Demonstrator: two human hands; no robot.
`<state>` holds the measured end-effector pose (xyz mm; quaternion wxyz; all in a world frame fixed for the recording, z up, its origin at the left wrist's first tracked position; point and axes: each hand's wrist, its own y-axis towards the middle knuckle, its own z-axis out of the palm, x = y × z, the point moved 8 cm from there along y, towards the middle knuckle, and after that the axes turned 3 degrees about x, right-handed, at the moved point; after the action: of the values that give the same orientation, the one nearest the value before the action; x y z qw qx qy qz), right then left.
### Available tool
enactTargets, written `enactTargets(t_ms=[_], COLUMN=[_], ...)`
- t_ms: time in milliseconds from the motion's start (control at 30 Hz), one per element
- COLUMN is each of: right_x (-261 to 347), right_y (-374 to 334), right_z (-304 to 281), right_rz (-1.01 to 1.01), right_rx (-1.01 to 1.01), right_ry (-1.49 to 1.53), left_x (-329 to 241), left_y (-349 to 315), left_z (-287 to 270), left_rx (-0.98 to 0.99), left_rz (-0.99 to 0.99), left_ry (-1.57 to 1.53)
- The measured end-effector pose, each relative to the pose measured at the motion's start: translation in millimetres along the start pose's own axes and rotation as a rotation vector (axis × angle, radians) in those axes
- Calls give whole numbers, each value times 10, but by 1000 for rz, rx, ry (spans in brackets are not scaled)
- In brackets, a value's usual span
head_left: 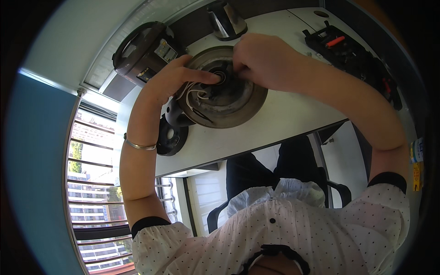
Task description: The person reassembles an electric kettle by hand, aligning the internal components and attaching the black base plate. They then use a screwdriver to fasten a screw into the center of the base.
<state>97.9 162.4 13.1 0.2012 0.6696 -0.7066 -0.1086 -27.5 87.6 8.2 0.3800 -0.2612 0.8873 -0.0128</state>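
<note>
Surface (293, 107): white, partly covered by both arms.
Cooker (137, 52): brown, partly hidden by the left hand.
Tool case (349, 56): black, its contents hard to make out.
Metal body (231, 103): placed at the surface between the hands; round, dull grey, dark-stained inside, its upper right covered.
Right hand (254, 57): fingers curled inside the rim, tips hidden; whether anything is pinched cannot be told.
Left hand (178, 74): thumb extended to the central ring (223, 77); fingers mostly hidden, grip not discernible.
Wires (198, 90): white, looped.
</note>
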Motion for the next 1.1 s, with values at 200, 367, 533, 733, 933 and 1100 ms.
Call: enactTargets(t_ms=[200,367,533,733,933,1100], right_x=[76,167,124,-131,-37,7], right_y=[-2,-33,-54,-19,-28,-4], right_z=[-5,-4,20,65,-80,13], right_rz=[-110,-85,186,283,78,-96], right_rx=[-117,-126,7,109,47,-57], right_ry=[-102,-167,-52,185,125,-45], left_x=[-58,9,-23,-36,-14,-1], left_y=[-39,-12,-10,-39,-33,1], left_z=[20,17,18,6,15,33], left_rx=[36,-3,7,-6,10,41], left_rz=[-22,1,1,23,34,38], left_ry=[-60,-14,5,47,2,-29])
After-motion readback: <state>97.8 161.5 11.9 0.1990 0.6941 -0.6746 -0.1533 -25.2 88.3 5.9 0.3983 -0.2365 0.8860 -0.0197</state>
